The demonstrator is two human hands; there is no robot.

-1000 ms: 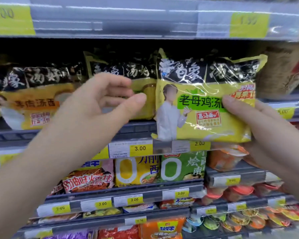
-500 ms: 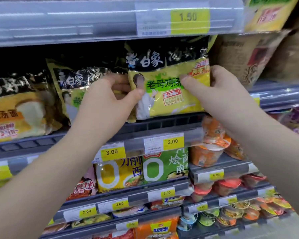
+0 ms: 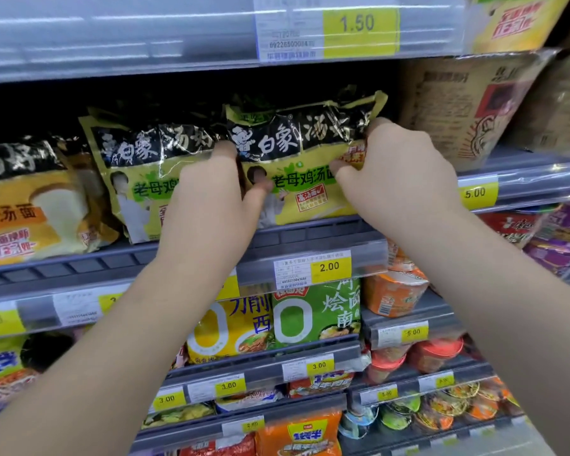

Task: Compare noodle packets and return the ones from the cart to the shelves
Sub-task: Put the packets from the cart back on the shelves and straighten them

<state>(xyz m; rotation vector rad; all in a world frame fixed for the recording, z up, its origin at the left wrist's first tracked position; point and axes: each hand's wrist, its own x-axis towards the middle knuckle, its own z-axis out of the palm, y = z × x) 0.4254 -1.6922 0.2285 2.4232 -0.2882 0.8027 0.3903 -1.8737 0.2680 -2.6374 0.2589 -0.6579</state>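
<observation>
Since 1.0 s ago, the yellow-green noodle packet (image 3: 303, 192) has travelled from open air in front of the rack into the shelf bay, and my left hand, then clear of it, has closed on its left edge. Current state: left hand (image 3: 211, 205) pinches that edge, thumb on the front face, index finger between this packet and its neighbour; right hand (image 3: 399, 179) grips the upper right corner, thumb on the front, other fingers curled at the black top band. The packet stands upright, its lower edge at the grey shelf (image 3: 310, 236), just beside 1 matching packet (image 3: 135, 185) on its left and above the 2.00 price label (image 3: 329, 266). Judged progress: this 1 return is nearly complete; release and withdrawal of my 2 hands remain. Not determinable: the cart is out of view, so the count of packets left is unknown; my right hand covers the packet's right edge; the bay behind is too dark to read.
</observation>
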